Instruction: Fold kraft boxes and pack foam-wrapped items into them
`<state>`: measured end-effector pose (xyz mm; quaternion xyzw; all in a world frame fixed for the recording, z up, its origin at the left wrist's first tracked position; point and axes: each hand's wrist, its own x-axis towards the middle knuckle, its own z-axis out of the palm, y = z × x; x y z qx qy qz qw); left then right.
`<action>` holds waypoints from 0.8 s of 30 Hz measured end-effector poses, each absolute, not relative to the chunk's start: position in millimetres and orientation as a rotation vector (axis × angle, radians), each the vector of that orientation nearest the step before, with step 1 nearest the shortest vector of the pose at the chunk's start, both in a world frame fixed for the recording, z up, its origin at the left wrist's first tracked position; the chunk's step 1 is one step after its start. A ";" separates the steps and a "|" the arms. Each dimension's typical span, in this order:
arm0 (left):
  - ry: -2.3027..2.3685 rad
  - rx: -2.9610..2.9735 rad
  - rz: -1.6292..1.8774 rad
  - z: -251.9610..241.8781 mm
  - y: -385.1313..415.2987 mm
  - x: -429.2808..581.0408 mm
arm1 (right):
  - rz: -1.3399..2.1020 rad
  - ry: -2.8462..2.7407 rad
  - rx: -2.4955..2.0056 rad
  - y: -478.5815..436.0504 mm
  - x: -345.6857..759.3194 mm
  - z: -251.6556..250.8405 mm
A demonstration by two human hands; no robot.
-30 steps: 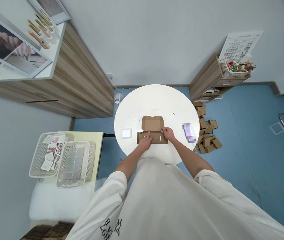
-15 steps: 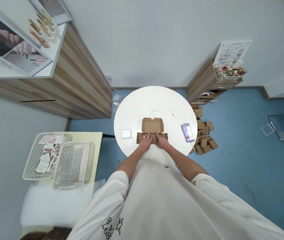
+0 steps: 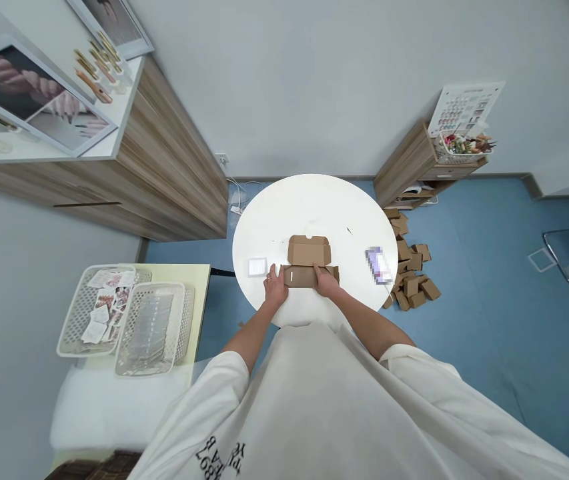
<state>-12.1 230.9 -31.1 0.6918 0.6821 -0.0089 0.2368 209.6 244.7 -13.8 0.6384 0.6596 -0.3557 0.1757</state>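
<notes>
A brown cardboard box point(image 3: 309, 252), partly folded, lies on the white round table with its lid panel standing open on the far side. My left hand point(image 3: 275, 288) is at the box's left end, with its fingers and thumb about the side flap there. Over the near edge, towards the right end, my right hand point(image 3: 325, 281) grips the box with the thumb on top. The right side flap sticks out beyond that hand. A small white mark shows on the near panel, between the two hands.
A small white square item point(image 3: 257, 267) lies left of the box on the table point(image 3: 309, 200). On the right is a blurred-out phone-like object point(image 3: 378, 265). Several folded cardboard boxes point(image 3: 411, 287) are heaped on the floor. Plastic baskets point(image 3: 150, 330) stand on the left side table.
My left hand has moved left, from the near panel to the box's left end. The right hand stays on the box. The whole view has shifted slightly.
</notes>
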 end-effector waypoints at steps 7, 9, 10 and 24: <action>1.739 1.843 -0.108 -42.3 247.7 -6.3 | -1.005 1.871 1.822 244.5 207.5 -9.5; 1.709 1.823 -0.103 -43.8 246.6 -5.1 | -1.005 1.873 1.822 244.2 208.1 -9.6; 1.695 1.816 -0.094 -43.7 245.1 -4.3 | -1.004 1.876 1.822 244.2 208.5 -10.0; 1.440 2.027 -0.190 -26.4 222.8 13.1 | -1.028 1.885 1.770 245.3 210.6 -10.7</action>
